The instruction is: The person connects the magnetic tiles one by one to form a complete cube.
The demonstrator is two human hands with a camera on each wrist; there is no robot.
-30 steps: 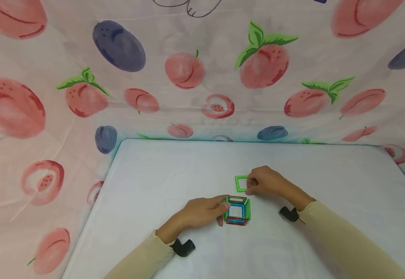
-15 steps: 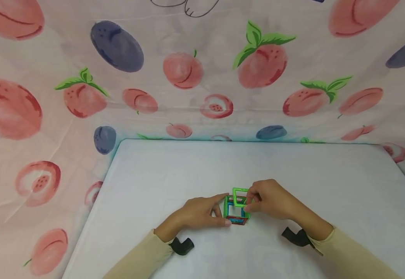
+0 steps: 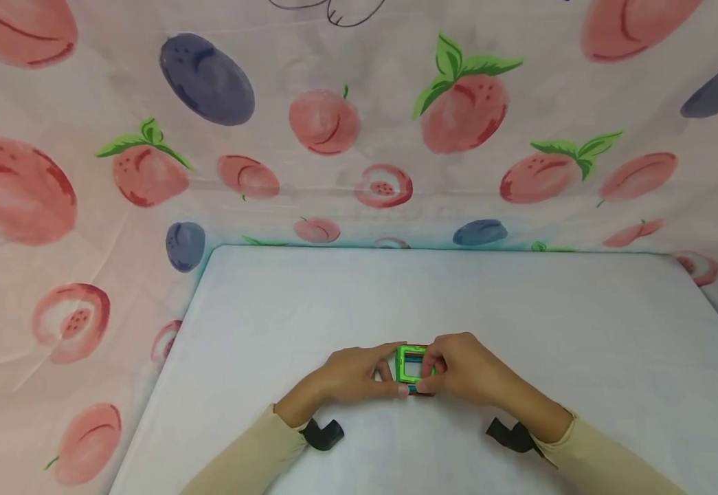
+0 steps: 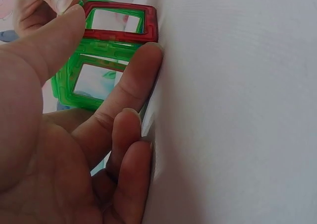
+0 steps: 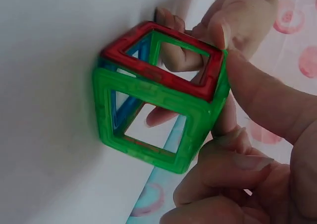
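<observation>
A small cube of square magnetic tiles stands on the white table, with red, green and blue open frames. A green tile lies over its top. My left hand holds the cube from the left, thumb at the near side and forefinger at the far side. At the right edge of the top tile, my right hand pinches it between thumb and fingers. In the right wrist view the blue tile shows at the cube's base, and the right thumb presses along the top green edge.
The white tabletop spreads around both hands. Behind it and to the left hangs a fruit-print cloth. Black wrist mounts sit under both sleeves.
The right hand has carried the green tile from the table behind the cube toward me and onto its top. The left thumb has shifted down to the cube's near side.
</observation>
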